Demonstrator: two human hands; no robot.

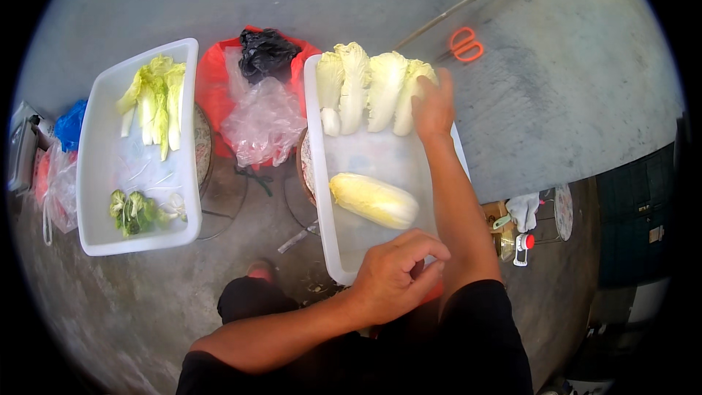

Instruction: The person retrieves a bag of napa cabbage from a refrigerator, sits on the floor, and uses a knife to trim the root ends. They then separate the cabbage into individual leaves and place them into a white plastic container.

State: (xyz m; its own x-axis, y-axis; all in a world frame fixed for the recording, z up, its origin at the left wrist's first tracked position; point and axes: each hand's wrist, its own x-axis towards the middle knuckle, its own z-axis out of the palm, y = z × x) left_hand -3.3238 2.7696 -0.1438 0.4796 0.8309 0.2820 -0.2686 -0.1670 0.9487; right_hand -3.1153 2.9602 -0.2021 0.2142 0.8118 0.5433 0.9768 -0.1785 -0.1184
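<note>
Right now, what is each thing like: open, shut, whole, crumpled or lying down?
Cabbage: looks whole, lying down
Pale leaves: lined up side by side
Right tub: lidless, holding both
Left tub: lidless, holding vegetables
Bottle: red cap on
Orange scissors: lying down; open or shut unclear
Black bag: crumpled
Clear bag: crumpled

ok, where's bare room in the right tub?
Widest: right tub between the cabbage leaves and whole cabbage. Smaller: its near left corner, left of the left hand. Crowded: far end, lined with leaves, right hand at their right end.
</note>
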